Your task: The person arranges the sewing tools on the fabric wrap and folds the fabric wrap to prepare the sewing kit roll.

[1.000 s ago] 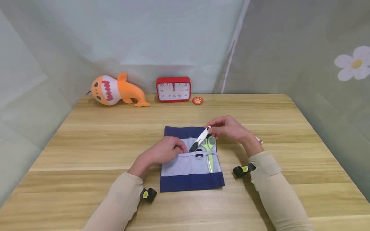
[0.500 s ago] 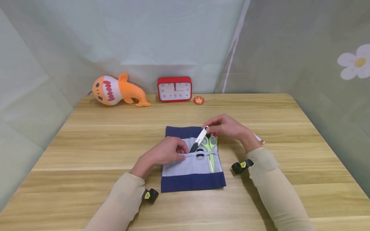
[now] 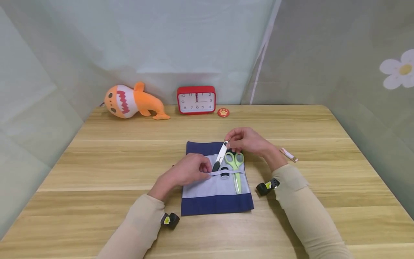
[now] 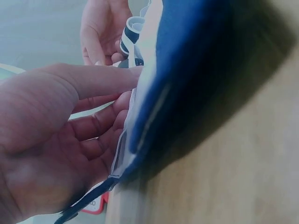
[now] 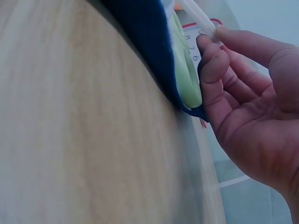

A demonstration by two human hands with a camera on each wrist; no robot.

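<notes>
An unrolled navy-and-grey fabric sewing case [image 3: 216,204] lies on the table. My right hand [image 3: 250,142] pinches the top of a slim white tool [image 3: 221,153], whose black lower end reaches the pale elastic band [image 3: 215,173] across the case. At the band's left part, my left hand [image 3: 191,169] pinches it between thumb and fingers, with the thumb also showing in the left wrist view. Under the band sit a spool of black thread [image 3: 224,173] and green-handled scissors [image 3: 237,176], handles up. The right wrist view shows the white tool [image 5: 201,17] between thumb and forefinger.
Along the back stand an orange shark plush [image 3: 134,101] and a red clock [image 3: 196,100], with a round red badge [image 3: 223,112] beside it. A small white strip with a brownish edge [image 3: 289,154] lies beyond my right wrist.
My right hand has moved left, bringing the white tool's top with it, so the tool stands steeper against the case. The small strip behind the right wrist is more visible. My left hand stays at the band.
</notes>
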